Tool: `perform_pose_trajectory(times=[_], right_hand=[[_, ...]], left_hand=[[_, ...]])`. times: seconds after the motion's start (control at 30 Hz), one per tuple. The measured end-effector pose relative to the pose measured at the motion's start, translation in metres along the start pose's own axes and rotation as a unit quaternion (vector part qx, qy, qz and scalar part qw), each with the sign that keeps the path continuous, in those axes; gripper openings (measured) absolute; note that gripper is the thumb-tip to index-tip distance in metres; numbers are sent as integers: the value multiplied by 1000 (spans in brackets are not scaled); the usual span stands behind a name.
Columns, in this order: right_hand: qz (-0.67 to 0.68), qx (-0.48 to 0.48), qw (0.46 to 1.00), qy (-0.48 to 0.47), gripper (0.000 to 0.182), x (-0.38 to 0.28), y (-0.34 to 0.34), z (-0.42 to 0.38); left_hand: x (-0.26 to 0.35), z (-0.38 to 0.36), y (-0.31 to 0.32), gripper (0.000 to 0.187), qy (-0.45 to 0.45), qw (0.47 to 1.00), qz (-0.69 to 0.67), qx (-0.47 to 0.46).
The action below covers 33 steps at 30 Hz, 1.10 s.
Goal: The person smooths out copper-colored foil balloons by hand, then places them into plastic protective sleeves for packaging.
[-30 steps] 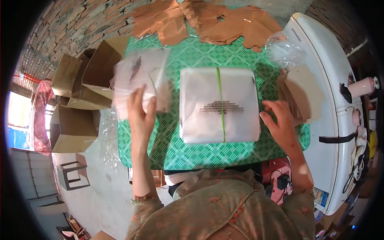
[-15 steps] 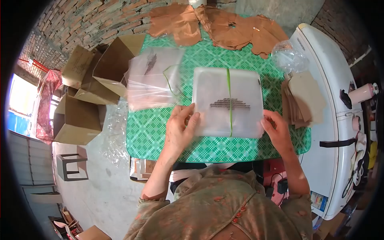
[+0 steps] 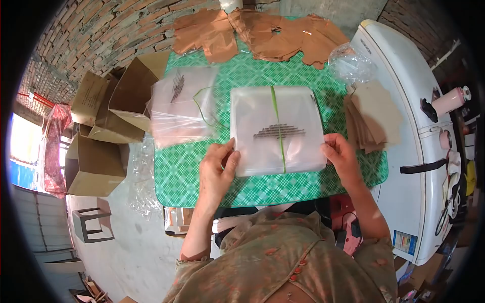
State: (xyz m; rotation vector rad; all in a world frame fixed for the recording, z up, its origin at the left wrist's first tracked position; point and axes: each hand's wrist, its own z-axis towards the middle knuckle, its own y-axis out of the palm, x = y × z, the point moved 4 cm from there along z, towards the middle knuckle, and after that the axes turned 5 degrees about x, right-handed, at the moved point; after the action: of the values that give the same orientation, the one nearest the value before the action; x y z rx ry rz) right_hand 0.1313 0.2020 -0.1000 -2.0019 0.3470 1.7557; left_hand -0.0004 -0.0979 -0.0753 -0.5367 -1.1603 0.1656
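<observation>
We see a stack of clear plastic bags (image 3: 252,108) near the middle of the green checked table (image 3: 303,187), with dark print on its top face and a green band (image 3: 275,103) running around it. The left hand (image 3: 218,166), fingers curled, holds its lower left edge; the right hand (image 3: 342,154) holds the lower right edge, thumb and fingers close together. We cannot tell whether the stack rests fully on the table.

Left of it we find a fanned pile of bags (image 3: 177,111) and a loose green strip (image 3: 198,106); to the right, tan sheets (image 3: 376,116). Farther out, we see brown cut pieces (image 3: 273,38) along the far edge, crumpled clear plastic (image 3: 352,63), open cardboard boxes (image 3: 98,166) and a white refrigerator (image 3: 399,108).
</observation>
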Motion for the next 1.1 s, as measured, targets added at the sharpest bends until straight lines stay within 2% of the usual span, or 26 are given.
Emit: perform_pose_trajectory(times=[0.1, 0.2, 0.3, 0.4, 0.5, 0.6, 0.8, 0.9, 1.0, 1.1], right_hand=[[14, -8, 999, 36, 21, -7, 0, -1], [42, -28, 995, 91, 22, -14, 3, -1], [66, -18, 996, 60, 23, -12, 5, 5], [64, -19, 998, 21, 25, -17, 1, 12], [39, -24, 999, 15, 30, -25, -1, 14], [20, -53, 998, 38, 31, -24, -6, 20], [125, -48, 985, 107, 36, -40, 11, 30], [97, -110, 979, 143, 35, -40, 14, 34], [26, -127, 989, 77, 33, -43, 13, 41], [-9, -125, 990, 72, 33, -38, 11, 44]], left_hand=[[9, 1, -1, 32, -10, 999, 34, -28], [16, 8, 3, 27, 87, 992, 87, 31], [20, 21, 8, 22, 104, 990, 97, 20], [19, 28, 12, 22, 70, 993, 94, -7], [18, 29, 15, 20, 105, 991, 82, 7], [18, 32, 13, 16, 127, 987, 102, 6], [17, 36, 13, 11, 132, 987, 89, -3], [11, 39, 15, 9, 161, 984, 79, 15], [9, 40, 20, 14, 190, 977, 84, 44], [-6, 40, 29, 23, 87, 996, 7, 7]])
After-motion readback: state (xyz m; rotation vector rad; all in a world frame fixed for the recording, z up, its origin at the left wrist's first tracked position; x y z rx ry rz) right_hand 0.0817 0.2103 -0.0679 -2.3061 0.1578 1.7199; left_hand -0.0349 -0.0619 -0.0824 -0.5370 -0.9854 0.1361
